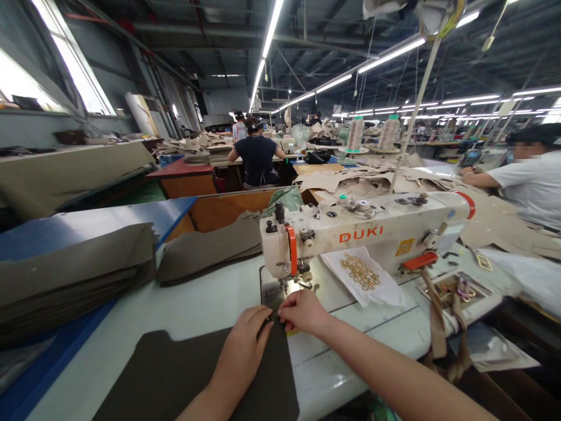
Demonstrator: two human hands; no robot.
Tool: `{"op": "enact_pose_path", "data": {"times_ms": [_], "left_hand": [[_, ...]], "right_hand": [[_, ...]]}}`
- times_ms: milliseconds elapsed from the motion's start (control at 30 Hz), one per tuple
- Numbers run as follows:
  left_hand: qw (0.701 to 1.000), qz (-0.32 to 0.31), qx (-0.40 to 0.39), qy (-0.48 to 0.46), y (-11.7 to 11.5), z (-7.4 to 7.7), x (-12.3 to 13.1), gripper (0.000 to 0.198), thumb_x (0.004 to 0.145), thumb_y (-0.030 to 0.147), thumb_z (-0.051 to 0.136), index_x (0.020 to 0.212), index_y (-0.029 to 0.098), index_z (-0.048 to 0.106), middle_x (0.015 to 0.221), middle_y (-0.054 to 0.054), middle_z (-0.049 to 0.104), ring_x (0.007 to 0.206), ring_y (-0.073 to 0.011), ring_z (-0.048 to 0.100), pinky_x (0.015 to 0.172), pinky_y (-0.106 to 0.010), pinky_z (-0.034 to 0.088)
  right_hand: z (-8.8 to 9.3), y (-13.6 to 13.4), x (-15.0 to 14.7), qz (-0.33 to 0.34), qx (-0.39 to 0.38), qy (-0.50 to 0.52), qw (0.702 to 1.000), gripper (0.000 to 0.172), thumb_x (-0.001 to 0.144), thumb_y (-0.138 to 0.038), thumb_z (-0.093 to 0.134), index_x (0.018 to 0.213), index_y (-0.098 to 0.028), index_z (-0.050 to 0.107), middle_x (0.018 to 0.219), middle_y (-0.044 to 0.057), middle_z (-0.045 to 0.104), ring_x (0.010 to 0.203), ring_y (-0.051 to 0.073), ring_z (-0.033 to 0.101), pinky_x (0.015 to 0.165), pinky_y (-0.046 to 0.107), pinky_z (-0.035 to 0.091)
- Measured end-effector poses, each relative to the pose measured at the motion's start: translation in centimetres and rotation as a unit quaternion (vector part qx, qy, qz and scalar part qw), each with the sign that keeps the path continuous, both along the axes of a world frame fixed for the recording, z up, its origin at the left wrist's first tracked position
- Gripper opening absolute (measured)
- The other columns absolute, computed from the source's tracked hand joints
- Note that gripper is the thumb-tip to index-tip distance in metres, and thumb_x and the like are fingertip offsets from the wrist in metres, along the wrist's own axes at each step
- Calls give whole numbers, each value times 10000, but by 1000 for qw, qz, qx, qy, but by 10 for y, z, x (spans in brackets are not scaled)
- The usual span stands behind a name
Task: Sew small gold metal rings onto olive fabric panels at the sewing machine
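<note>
A dark olive fabric panel (175,368) lies flat on the pale machine table, and its upper corner reaches toward the presser foot. My left hand (248,336) rests over this corner, with thumb and fingertips pinched at its edge; a tiny shiny bit shows at the fingertips. Just to the right, my right hand (304,311) is closed in a pinch directly in front of the needle area; what sits between its fingers is too small to make out. The white sewing machine (324,240), lettered DUKI, stands right behind both hands, its lamp lighting the needle plate.
Gold-coloured rings (360,272) lie on a white sheet under the machine arm. Stacked dark panels (74,275) sit at left, with another stack (210,251) behind the table. A parts tray (464,292) and hanging straps (438,327) are at right. Co-workers sit ahead and at right.
</note>
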State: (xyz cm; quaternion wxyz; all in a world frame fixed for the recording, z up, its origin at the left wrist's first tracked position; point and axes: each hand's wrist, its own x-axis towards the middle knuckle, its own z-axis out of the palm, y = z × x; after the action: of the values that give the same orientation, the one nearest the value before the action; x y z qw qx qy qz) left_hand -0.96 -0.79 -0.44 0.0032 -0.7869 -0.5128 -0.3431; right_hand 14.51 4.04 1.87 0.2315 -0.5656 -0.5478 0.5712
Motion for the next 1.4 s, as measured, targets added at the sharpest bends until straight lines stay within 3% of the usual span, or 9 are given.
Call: {"op": "enact_pose_path", "data": {"times_ms": [267, 600, 767, 933, 1100, 1233, 1400], "left_hand": [[999, -27, 25, 20, 5, 9, 9, 200, 869, 160, 425, 787, 188, 605, 793, -52, 655, 752, -182, 628, 703, -319, 552], [996, -46, 37, 63, 10, 11, 17, 245, 866, 123, 379, 712, 191, 557, 726, -38, 625, 711, -174, 595, 676, -305, 520], [996, -53, 11, 71, 12, 9, 16, 219, 841, 101, 394, 715, 189, 550, 732, -45, 622, 730, -191, 593, 696, -326, 514], [997, -57, 3, 59, 13, 7, 16, 192, 836, 107, 418, 739, 193, 560, 761, -42, 631, 747, -191, 596, 716, -331, 512], [997, -54, 5, 51, 13, 7, 16, 194, 833, 111, 427, 729, 194, 568, 758, -39, 638, 742, -185, 600, 711, -323, 514], [998, -54, 10, 44, 12, 9, 16, 199, 832, 113, 420, 734, 188, 576, 753, -44, 644, 736, -183, 600, 704, -322, 518], [998, -52, 7, 34, 13, 9, 15, 192, 833, 126, 428, 739, 192, 582, 754, -37, 653, 733, -174, 606, 702, -314, 518]], "right_hand": [[-3, 5, 0, 19, 11, -40, 999, 169, 657, -80, 529, 539, -162, 619, 488, -28, 588, 387, 83, 525, 392, 160, 408], [5, 8, 1, 74, 24, -92, 993, 221, 696, -60, 485, 598, -147, 663, 562, 13, 645, 443, 115, 596, 439, 183, 449], [9, 4, 9, 101, 114, -136, 979, 199, 763, -91, 503, 725, -153, 689, 636, 15, 664, 558, 131, 626, 528, 201, 450], [2, -6, 26, 129, 271, -171, 938, 154, 805, -144, 552, 833, -200, 692, 874, 41, 674, 882, 185, 590, 781, 274, 408], [-16, -13, 37, 191, 485, -212, 827, 184, 883, -167, 486, 855, -187, 666, 805, 44, 625, 813, 176, 535, 742, 265, 392], [-16, -15, 38, 198, 519, -240, 796, 188, 893, -162, 479, 831, -176, 656, 765, 44, 602, 779, 180, 506, 710, 266, 392], [-9, -15, 36, 218, 513, -259, 789, 165, 875, -131, 498, 839, -165, 655, 775, 52, 608, 783, 186, 502, 710, 272, 404]]}}
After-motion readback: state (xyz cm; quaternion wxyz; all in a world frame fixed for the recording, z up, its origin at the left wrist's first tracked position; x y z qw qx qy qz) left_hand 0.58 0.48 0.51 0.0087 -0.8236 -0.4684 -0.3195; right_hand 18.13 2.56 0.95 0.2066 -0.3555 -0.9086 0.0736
